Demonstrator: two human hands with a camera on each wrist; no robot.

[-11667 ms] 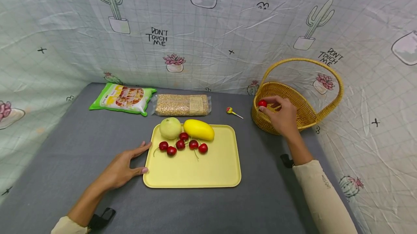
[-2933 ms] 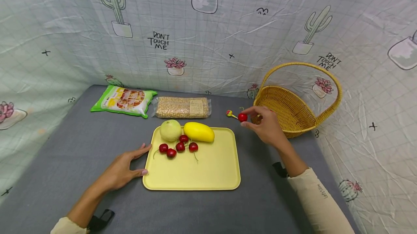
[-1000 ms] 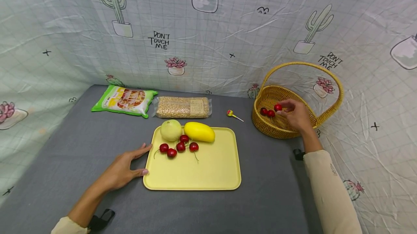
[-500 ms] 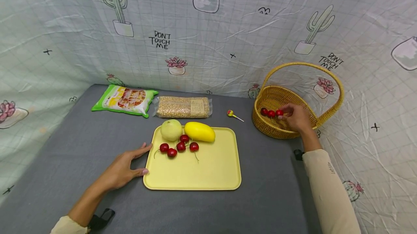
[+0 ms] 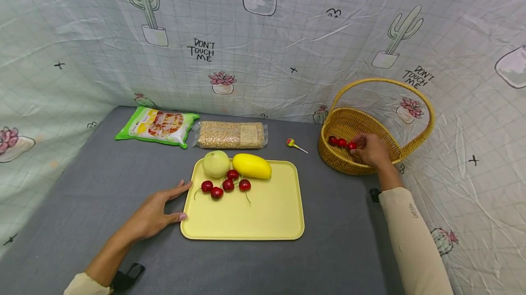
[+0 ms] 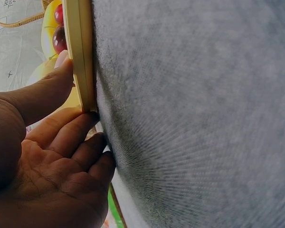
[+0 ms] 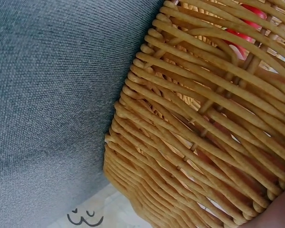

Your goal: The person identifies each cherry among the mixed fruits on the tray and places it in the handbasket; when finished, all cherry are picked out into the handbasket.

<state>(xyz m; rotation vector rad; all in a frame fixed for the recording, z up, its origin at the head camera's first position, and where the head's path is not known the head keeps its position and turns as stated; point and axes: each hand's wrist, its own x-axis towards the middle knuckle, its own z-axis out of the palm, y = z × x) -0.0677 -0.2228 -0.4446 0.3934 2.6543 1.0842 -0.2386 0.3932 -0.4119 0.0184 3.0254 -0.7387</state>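
Red cherry [image 5: 351, 146] | lowered into basket [image 5: 339, 161] | right grip [image 5: 373, 150] pinching it | left grip [image 5: 153, 212] spread against tray [image 5: 263, 219]

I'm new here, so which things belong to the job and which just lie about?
Seemingly in use:
right hand, pinching a cherry
basket with two more cherries
tray, touched by left hand
five cherries on it

Seemingly lying about:
round green fruit
yellow fruit
lollipop
green packet
grain pack

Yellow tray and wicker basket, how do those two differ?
The tray is low and flat; the basket is deeper, with a tall arched handle. The tray looks smooth, the basket woven. Five cherries and two larger fruits lie on the tray; three cherries show in the basket, where the right hand is. Both stand on the gray tabletop.
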